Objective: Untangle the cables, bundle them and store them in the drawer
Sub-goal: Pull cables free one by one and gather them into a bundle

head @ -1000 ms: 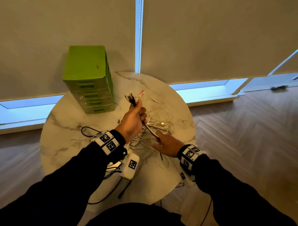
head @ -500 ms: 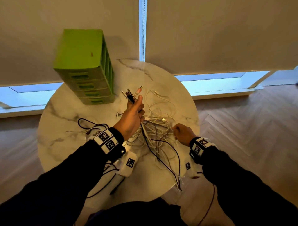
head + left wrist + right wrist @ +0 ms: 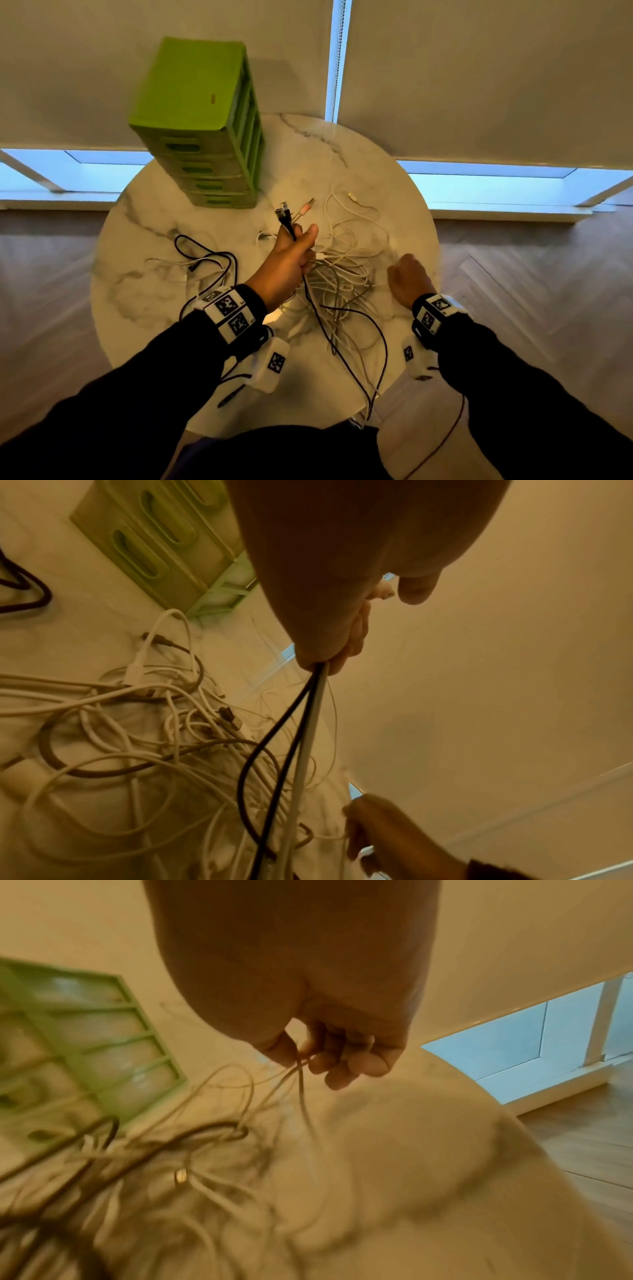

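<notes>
Your left hand [image 3: 291, 260] is clenched around a gathered bunch of cable ends [image 3: 289, 214], black and white leads, plugs poking out above your thumb, the cords dropping from under your fist into the pile. Your right hand [image 3: 407, 281] pinches a few thin white strands [image 3: 298, 1080] between thumb and fingertips [image 3: 320, 1062], wrist view is blurred so exact count is unclear. A second ago that hand sat low and close to your left, pressing on the heap; now it's out to the right, well apart from the left, with strands drawn taut between them. Reads as a pull-apart move: you're teasing one thin cable free of the tangle [image 3: 342, 284] just below your left fist. Most cords are knotted on the marble table [image 3: 144, 291], a black cable [image 3: 205, 253] lies loose left of your wrist. The green drawer unit [image 3: 202, 126] stands beyond your left fingers, all drawers closed. Untangling is early; nothing bundled yet.
</notes>
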Tool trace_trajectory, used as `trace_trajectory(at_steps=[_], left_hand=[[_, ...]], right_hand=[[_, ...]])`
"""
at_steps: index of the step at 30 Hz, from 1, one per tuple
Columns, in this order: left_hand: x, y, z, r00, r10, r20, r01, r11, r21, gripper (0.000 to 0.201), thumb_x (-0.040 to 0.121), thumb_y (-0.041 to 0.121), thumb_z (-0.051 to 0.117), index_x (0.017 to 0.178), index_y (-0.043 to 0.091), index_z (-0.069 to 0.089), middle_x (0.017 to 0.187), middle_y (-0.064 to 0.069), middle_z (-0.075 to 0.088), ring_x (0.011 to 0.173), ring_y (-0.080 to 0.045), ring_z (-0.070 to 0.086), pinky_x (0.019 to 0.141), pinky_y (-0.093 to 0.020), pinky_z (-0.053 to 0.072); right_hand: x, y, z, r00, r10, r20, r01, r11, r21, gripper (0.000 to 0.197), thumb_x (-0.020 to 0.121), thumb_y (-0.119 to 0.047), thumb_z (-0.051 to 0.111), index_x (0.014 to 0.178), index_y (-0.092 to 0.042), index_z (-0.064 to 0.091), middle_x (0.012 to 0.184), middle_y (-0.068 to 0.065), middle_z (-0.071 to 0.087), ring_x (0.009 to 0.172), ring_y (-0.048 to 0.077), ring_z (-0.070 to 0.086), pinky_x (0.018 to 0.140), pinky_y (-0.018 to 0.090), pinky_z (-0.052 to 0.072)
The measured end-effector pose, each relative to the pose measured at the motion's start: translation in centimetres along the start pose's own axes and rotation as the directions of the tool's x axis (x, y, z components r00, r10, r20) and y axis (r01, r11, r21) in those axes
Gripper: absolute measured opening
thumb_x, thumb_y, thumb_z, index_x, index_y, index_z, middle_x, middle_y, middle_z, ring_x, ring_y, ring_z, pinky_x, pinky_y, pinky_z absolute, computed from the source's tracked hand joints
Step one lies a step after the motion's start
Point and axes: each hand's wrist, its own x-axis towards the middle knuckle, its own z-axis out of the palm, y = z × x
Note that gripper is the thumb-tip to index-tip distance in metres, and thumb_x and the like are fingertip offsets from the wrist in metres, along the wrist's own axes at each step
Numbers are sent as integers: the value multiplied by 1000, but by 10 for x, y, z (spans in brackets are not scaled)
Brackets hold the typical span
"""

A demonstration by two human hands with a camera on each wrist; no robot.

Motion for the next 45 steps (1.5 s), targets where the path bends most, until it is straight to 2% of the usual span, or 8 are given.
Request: trace_trajectory(at_steps=[6,12,19,25,29,35,38,45], left_hand=[[-6,4,-7,1000,-27,-3,27,1000,-11,30,103,17,50,79,27,37,61,9,33,51,-7,30,52,-21,29],[-17,20,-15,1000,-25,-6,25,998,-59,30,98,17,58,75,26,42,61,7,27,55,-10,22,55,-27,18],[-36,56,-38,987,161,-1,-160,981,-108,26,88,25,65,109,37,57,62,11,34,49,-4,29,54,-24,28],[-39,59,-74,980,185,67,-192,975,115,34,92,50,59,125,54,54,73,9,52,83,-19,57,81,-40,51],[-44,59,-84,989,135,57,-144,964,223,56,99,58,42,139,20,53,75,0,47,79,-18,55,75,-31,50],[-52,52,-88,987,87,132,-106,984,146,70,94,63,46,150,23,34,129,-19,61,129,-29,56,108,-38,45],[-57,51,-87,988,93,121,-104,990,90,34,97,57,40,129,50,47,126,-6,66,122,-20,61,100,-38,49],[-56,49,-95,982,189,-3,-187,970,154,44,95,64,37,93,22,51,71,5,44,68,-10,42,67,-29,38]], right_hand=[[-14,-54,-73,906,-237,-350,353,880,316,8,101,-16,45,99,-9,42,88,14,60,77,32,55,72,46,46],[-52,-134,-90,645,-508,-571,579,812,-68,12,97,-26,55,101,-14,54,121,8,46,113,26,43,93,31,29],[-108,-181,-34,767,-639,-61,594,669,447,10,105,-22,47,101,-15,42,66,7,55,58,29,53,59,50,47],[-134,-211,15,758,-644,-107,585,597,548,10,105,-13,46,104,-3,43,74,-9,54,60,1,48,60,18,37],[-145,-223,28,772,-620,-142,580,595,557,9,106,-16,45,105,-7,45,79,-6,62,71,6,58,66,28,46],[-150,-236,28,816,-533,-222,554,613,564,10,107,-21,44,108,-12,46,78,-5,63,64,5,56,60,29,44],[-153,-238,33,821,-536,-196,548,646,531,7,105,-25,47,106,-18,48,84,3,65,72,17,62,65,44,50],[-154,-233,35,776,-494,-393,628,668,399,9,102,-18,53,107,-14,60,106,-1,58,98,6,58,83,19,47]])
